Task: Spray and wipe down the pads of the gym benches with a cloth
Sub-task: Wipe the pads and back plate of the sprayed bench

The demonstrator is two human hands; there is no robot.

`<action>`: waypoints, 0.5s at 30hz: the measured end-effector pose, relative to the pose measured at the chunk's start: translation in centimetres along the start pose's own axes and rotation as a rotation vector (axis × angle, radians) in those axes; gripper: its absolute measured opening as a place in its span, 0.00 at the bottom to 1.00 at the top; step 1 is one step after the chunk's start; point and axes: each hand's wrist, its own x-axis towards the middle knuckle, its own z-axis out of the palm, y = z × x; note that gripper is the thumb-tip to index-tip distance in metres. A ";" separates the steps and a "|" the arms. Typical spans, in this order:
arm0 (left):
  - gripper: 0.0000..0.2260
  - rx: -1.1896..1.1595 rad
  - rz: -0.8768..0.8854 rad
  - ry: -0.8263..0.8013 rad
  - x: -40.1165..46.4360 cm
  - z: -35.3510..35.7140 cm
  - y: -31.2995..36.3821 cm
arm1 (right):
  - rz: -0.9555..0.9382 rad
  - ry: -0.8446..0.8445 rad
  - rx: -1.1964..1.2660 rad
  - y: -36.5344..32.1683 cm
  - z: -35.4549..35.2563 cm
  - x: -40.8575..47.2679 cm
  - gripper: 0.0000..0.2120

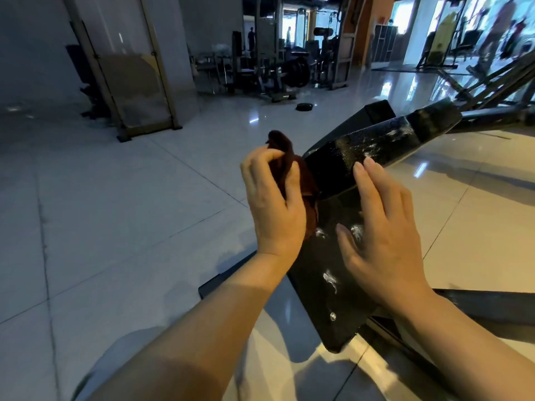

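Head view, both forearms reach forward from the bottom edge. Right hand [385, 227]: fingers straight and spread, laid flat on the black padded seat pad [327, 287] of the bench, grasping nothing. Fingertips reach the seam where the seat pad meets the next pad. Left hand [275, 204]: fingers and thumb curled round a dark reddish-brown cloth [285, 157], bunched, held at the left edge of the bench just beside the seam. Part of the cloth sticks up above the fingers; part hangs below the palm against the pad edge.

Seat pad: white foamy streaks and droplets between and below the two hands, surface glossy. A dark flat bar [228, 277] of the bench frame shows under the left wrist.

Beyond the right hand's fingertips: black padded inclined back pad [376, 146], rising away to the right, with white spray smears near its far half. Beyond that, a narrower black padded section [434, 117], also speckled wet.

Pale glossy tiled floor [115, 212] left of the left hand and right of the right hand, with window reflections.

Far beyond the hands: a small black round disc [304, 106] lying on the floor; a tan metal frame with a clear panel [130, 82] far left; dark weight machines [269, 65] at the back, blurred.
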 end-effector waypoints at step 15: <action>0.18 0.105 0.392 -0.096 0.2 0.2 -2.4 | 0.001 0.045 -0.027 -0.1 0.4 0.2 0.39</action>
